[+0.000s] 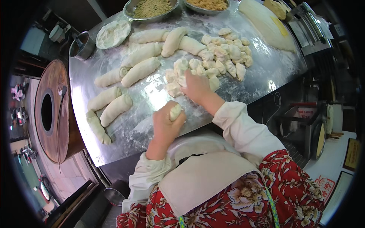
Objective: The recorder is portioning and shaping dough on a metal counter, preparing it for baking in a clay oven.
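Note:
My left hand [168, 121] is closed around a length of dough [175, 112], whose end pokes out between thumb and forefinger. My right hand [197, 86] is at the near left edge of a heap of small dough pieces [219, 54], with its fingers around a pale dough piece [182, 81]. How firmly it grips that piece is hard to see. Left of the heap lie several rolled dough logs [141, 71], some touching or crossing. Two more logs and a thin bent strip of dough [97, 126] rest toward the near left.
The floured metal table [148, 111] bears a plate of flour [113, 34], a metal pot [82, 45], a bowl of greenish crumbly filling [152, 8], and a bowl of orange filling [208, 5]. A large dough slab [265, 25] lies far right. A round wooden-topped oven [54, 111] stands left.

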The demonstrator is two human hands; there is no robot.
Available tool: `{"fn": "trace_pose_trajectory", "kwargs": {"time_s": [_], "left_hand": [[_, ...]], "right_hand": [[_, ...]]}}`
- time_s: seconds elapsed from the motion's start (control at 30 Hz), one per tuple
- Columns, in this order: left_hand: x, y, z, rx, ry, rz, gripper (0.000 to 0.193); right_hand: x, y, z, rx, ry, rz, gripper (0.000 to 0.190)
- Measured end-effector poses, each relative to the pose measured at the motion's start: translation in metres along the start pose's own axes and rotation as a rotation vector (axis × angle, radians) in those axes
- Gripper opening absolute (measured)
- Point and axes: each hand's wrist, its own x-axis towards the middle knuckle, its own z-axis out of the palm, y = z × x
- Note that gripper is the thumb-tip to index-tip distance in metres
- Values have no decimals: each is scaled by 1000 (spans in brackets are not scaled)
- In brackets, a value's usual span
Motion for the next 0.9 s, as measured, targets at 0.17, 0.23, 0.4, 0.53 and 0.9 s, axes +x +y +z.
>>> {"fn": "trace_pose_trajectory", "kwargs": {"time_s": [0.17, 0.23, 0.4, 0.53, 0.9], "left_hand": [[24, -30, -14, -22, -29, -86, 60], [27, -36, -10, -320, -178, -76, 90], [17, -53, -9, -335, -471, -308, 64], [19, -44, 12, -292, -329, -343, 38], [12, 4, 48, -182, -107, -145, 17]], "right_hand": [[-30, -36, -45, 429, -158, -44, 48], [-41, -30, -25, 497, -256, -111, 48], [-51, -21, -18, 825, -363, -75, 48], [-55, -26, -25, 617, -135, -48, 55], [-22, 1, -37, 172, 44, 131, 48]]}}
